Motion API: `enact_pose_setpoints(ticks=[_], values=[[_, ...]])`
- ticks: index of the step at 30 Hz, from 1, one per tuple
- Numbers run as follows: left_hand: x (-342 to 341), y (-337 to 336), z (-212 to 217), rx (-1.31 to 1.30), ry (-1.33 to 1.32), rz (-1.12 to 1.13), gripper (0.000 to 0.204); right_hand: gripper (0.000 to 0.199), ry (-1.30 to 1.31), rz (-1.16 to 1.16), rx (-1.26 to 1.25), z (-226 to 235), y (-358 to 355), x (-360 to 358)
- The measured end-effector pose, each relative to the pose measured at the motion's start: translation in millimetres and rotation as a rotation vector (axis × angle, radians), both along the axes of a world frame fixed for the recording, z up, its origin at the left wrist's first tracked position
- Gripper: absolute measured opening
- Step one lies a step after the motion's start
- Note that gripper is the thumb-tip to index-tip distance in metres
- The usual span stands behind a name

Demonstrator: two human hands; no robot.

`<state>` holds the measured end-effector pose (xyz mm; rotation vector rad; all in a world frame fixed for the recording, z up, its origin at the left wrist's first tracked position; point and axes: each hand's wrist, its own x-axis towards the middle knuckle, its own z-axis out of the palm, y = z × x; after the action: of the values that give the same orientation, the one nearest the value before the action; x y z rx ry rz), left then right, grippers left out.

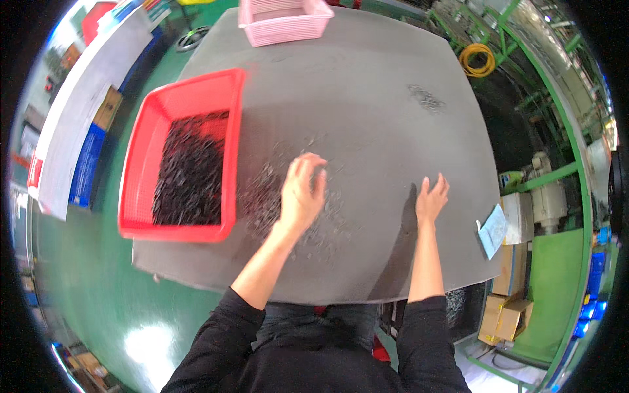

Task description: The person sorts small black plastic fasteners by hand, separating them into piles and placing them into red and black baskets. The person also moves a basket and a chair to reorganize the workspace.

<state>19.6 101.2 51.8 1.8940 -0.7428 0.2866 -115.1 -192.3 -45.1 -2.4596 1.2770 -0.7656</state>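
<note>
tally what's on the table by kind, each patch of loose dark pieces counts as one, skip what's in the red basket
Baskets: 2 (red basket, pink basket)
Blue face mask: 1
Loose patches: 2 (larger patch, smaller patch)
Total: 5

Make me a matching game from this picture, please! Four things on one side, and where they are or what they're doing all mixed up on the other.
Things
1. Red basket
2. Left hand
3. Light blue face mask
4. Pink basket

Places and states
A. At the far edge of the grey table
B. Reaching over loose dark pieces, fingers curled
C. Holding a big heap of dark bits
D. By the table's right edge

Right pairs: 1-C, 2-B, 3-D, 4-A
</note>
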Motion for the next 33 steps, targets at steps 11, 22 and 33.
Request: enact_pose_setpoints(ticks=[11,22,33], values=[[308.8,-118.0,-118.4,0.349,0.104,0.638,0.053,0.067,0.090,-0.141,-0.043,-24.3,-216.2,161.3],[381.9,-217.9,-113.8,0.780,-0.056,0.127,0.059,0.066,0.243,0.220,-0.005,-21.8,-240.2,273.2],[232.3,-237.8,-103.0,0.647,-0.237,-0.434,0.050,0.053,0.026,0.838,-0.010,0.0,-87.5,261.3]])
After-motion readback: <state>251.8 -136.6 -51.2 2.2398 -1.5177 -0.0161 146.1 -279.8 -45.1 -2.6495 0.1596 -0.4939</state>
